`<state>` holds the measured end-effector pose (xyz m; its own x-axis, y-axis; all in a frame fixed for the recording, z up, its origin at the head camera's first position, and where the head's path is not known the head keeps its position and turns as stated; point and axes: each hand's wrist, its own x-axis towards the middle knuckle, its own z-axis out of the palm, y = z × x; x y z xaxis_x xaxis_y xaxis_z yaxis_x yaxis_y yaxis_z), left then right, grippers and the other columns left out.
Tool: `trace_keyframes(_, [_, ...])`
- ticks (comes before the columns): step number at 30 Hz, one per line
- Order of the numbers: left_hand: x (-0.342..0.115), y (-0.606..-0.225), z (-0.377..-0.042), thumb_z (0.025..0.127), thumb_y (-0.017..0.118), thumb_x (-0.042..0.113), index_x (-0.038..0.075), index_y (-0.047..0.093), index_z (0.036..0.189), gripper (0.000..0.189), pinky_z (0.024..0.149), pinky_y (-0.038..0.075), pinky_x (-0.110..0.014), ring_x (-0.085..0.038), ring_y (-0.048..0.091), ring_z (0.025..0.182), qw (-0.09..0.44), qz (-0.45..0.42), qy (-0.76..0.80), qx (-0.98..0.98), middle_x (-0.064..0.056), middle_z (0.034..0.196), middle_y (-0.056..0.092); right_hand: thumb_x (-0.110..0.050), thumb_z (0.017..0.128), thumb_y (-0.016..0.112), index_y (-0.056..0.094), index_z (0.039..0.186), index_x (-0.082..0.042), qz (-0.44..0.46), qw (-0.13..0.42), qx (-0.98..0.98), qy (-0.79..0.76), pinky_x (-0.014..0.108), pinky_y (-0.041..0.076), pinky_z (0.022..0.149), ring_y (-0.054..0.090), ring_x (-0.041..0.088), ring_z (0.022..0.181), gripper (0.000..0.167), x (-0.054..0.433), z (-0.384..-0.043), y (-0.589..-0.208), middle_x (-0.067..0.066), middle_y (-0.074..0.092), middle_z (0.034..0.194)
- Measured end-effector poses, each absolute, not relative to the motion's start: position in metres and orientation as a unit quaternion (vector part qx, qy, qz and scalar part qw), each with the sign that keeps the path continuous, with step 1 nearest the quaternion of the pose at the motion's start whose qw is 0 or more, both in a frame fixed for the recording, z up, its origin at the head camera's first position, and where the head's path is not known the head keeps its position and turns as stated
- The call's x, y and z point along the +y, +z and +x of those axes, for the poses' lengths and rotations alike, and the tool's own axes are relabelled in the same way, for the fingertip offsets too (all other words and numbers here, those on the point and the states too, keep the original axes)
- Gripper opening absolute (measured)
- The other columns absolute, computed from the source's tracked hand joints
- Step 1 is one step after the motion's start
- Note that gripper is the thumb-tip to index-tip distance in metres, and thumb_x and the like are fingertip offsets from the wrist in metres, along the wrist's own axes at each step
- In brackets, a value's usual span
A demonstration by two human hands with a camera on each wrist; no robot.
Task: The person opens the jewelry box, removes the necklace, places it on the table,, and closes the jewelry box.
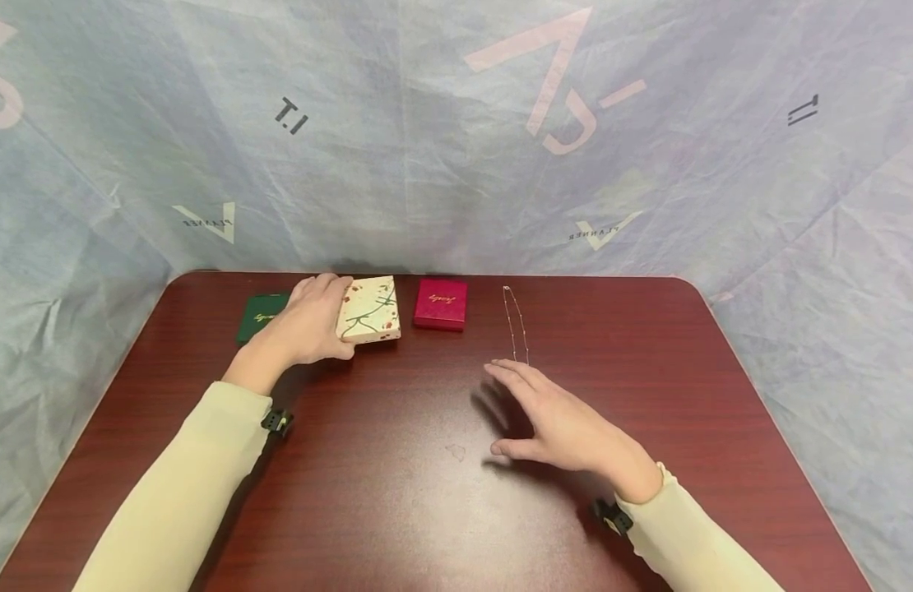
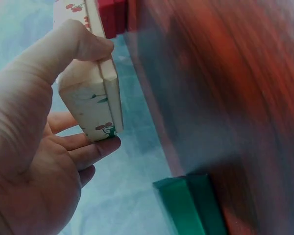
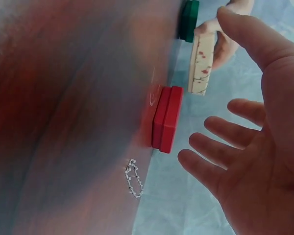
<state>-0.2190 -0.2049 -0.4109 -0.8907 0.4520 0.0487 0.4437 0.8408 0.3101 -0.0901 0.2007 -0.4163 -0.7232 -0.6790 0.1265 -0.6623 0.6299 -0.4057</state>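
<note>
My left hand grips a cream gift box printed with red flowers and dark branches. Thumb and fingers clasp opposite sides of it, and both wrist views show it raised off the table. Partly behind that hand lies a green box with gold lettering. A red box, also gold-lettered, sits just right of the cream one. Farther right, a thin beaded chain is laid out in a long loop. Over the table near the chain's close end hovers my right hand, fingers spread and holding nothing.
The reddish-brown wooden table has rounded far corners. A pale printed cloth hangs behind its far edge and along both sides. The boxes and chain stand near that far edge.
</note>
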Motion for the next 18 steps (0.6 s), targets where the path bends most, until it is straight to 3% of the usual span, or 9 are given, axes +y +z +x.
trace_keyframes(18, [-0.168,-0.399,-0.167,0.066,0.091,0.031,-0.010,0.038,0.153,0.111,0.123,0.020,-0.057,-0.041,0.039,0.140,-0.015,0.279,0.166,0.946,-0.028,0.147,0.046,-0.048,0.089,0.085,0.023,0.168,-0.011,-0.336,0.037,0.902,-0.267,0.045,0.032,0.123,0.036,0.022,0.153,0.107,0.191,-0.108,-0.414,0.007,0.034,0.168])
